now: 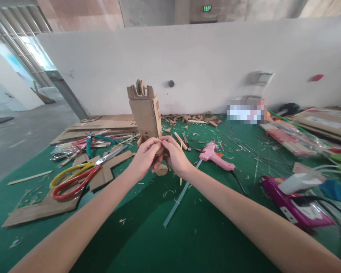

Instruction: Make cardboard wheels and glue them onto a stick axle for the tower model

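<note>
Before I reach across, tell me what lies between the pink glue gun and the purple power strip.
The head view shows a black cord and thin strands on the green tabletop.

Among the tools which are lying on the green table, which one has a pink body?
The glue gun, the one with a black cord. The scissors have red and yellow handles, and the pliers teal ones.

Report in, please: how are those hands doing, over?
Left hand and right hand together, fingers on small cardboard piece, partly hidden. Cardboard tower close behind. Glue gun off right.
</note>
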Demonstrator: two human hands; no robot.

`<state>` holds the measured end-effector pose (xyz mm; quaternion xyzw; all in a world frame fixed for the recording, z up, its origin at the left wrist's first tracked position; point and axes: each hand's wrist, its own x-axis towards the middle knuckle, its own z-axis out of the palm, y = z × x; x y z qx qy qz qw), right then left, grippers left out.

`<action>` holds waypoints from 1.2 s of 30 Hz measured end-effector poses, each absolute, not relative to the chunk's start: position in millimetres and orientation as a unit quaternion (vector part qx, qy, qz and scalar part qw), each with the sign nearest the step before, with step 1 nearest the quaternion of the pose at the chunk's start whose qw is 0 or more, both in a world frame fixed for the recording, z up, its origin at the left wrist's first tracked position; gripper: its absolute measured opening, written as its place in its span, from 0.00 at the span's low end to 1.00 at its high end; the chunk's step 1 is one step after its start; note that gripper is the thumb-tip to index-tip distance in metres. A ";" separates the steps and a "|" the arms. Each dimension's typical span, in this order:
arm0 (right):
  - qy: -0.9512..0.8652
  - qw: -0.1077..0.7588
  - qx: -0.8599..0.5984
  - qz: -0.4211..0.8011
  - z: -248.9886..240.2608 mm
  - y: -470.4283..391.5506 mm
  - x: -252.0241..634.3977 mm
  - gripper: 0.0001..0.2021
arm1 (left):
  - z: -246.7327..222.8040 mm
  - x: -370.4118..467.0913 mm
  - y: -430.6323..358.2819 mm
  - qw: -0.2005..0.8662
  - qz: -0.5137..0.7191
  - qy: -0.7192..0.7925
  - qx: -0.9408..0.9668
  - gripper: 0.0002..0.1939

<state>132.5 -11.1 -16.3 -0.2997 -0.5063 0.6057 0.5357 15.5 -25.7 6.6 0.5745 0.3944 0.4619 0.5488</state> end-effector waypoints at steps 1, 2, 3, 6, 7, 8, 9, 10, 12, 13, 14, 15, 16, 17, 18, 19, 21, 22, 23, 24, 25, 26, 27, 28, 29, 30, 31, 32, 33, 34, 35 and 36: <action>-0.478 0.555 -0.302 0.610 -19.9 -10.8 130.2 0.07 | 5.6 18.7 -24.7 0.537 0.470 0.393 0.580 0.06; -0.454 0.570 -0.310 0.611 -23.5 -10.2 128.4 0.07 | 4.6 22.0 -24.0 0.531 0.474 0.391 0.583 0.05; -0.435 0.580 -0.318 0.611 -26.8 -9.5 127.2 0.08 | 3.7 25.3 -23.5 0.529 0.476 0.390 0.584 0.05; -0.406 0.599 -0.335 0.604 -33.2 -8.0 125.7 0.11 | 2.3 34.4 -23.6 0.537 0.477 0.388 0.577 0.04; -0.396 0.603 -0.339 0.604 -34.1 -7.9 125.5 0.12 | 2.1 36.8 -23.8 0.542 0.479 0.387 0.572 0.04; -0.385 0.603 -0.341 0.610 -34.3 -8.0 125.3 0.14 | 2.1 38.7 -24.0 0.548 0.481 0.384 0.566 0.03; -0.374 0.600 -0.339 0.621 -34.0 -8.3 125.1 0.15 | 2.2 40.1 -24.3 0.555 0.483 0.381 0.560 0.03; -0.366 0.591 -0.335 0.636 -33.3 -8.7 124.9 0.16 | 2.3 41.0 -24.6 0.562 0.484 0.377 0.555 0.02; -0.362 0.566 -0.327 0.665 -31.1 -8.8 125.1 0.17 | 2.5 41.6 -25.4 0.573 0.488 0.366 0.548 0.01; -0.366 0.558 -0.327 0.669 -29.5 -8.3 125.9 0.18 | 2.7 41.3 -25.9 0.577 0.487 0.360 0.548 0.01; -0.374 0.559 -0.330 0.662 -27.6 -7.3 127.4 0.18 | 2.8 40.9 -26.3 0.579 0.485 0.354 0.552 0.01; -0.389 0.566 -0.339 0.644 -25.3 -6.0 129.9 0.17 | 2.7 40.2 -26.5 0.580 0.481 0.349 0.557 0.01; -0.409 0.574 -0.349 0.617 -22.6 -4.5 133.2 0.16 | 2.6 39.3 -26.6 0.581 0.477 0.345 0.562 0.01; -0.429 0.583 -0.359 0.589 -19.5 -3.4 137.4 0.14 | 2.2 38.3 -26.4 0.581 0.474 0.344 0.566 0.03; -0.451 0.587 -0.371 0.561 -16.0 -2.9 142.2 0.11 | 1.6 37.1 -25.9 0.580 0.473 0.344 0.567 0.05; -0.466 0.585 -0.381 0.543 -12.4 -3.5 147.3 0.08 | 0.8 35.8 -25.3 0.578 0.475 0.346 0.567 0.07; -0.487 0.568 -0.398 0.531 -5.7 -8.3 157.1 0.05 | -1.4 33.6 -23.9 0.563 0.479 0.352 0.574 0.11; -0.503 0.553 -0.396 0.534 -3.2 -12.3 161.4 0.05 | -2.7 32.7 -23.2 0.550 0.480 0.357 0.583 0.13; -0.523 0.538 -0.390 0.534 -1.5 -16.9 165.1 0.05 | -3.9 32.3 -22.6 0.533 0.481 0.363 0.594 0.15; -0.542 0.526 -0.381 0.533 -0.8 -21.4 168.2 0.05 | -4.9 32.2 -22.0 0.515 0.485 0.371 0.601 0.16; -0.555 0.518 -0.373 0.533 -1.3 -25.4 170.8 0.06 | -5.8 32.4 -21.6 0.500 0.489 0.381 0.604 0.16; -0.565 0.513 -0.365 0.534 -2.9 -28.3 172.9 0.08 | -6.5 32.9 -21.1 0.490 0.495 0.392 0.601 0.17; -0.572 0.506 -0.356 0.539 -5.7 -29.9 174.5 0.11 | -7.0 33.6 -20.7 0.484 0.502 0.402 0.593 0.17; -0.578 0.498 -0.347 0.545 -9.5 -30.2 175.7 0.14 | -7.3 34.2 -20.1 0.483 0.508 0.409 0.584 0.17; -0.587 0.488 -0.340 0.549 -14.1 -29.2 176.4 0.15 | -7.7 34.7 -19.5 0.486 0.511 0.413 0.576 0.16; -0.598 0.478 -0.338 0.548 -19.2 -27.2 176.6 0.16 | -8.1 35.0 -18.8 0.491 0.512 0.413 0.571 0.16; -0.610 0.468 -0.340 0.542 -24.4 -24.7 176.2 0.15 | -8.4 35.1 -17.9 0.498 0.510 0.410 0.569 0.15; -0.619 0.462 -0.351 0.530 -29.3 -21.9 175.4 0.13 | -8.8 34.8 -16.9 0.508 0.507 0.404 0.567 0.14; -0.625 0.458 -0.366 0.515 -33.5 -19.4 174.3 0.10 | -9.1 34.3 -15.9 0.521 0.504 0.395 0.564 0.14; -0.630 0.458 -0.381 0.498 -36.6 -17.4 173.1 0.08 | -9.1 33.5 -14.8 0.537 0.500 0.384 0.561 0.13; -0.633 0.462 -0.392 0.482 -38.4 -16.0 172.2 0.07 | -8.7 32.5 -13.9 0.554 0.495 0.370 0.557 0.11; -0.634 0.471 -0.398 0.466 -38.9 -15.4 171.8 0.06 | -7.9 31.5 -13.0 0.571 0.490 0.356 0.554 0.09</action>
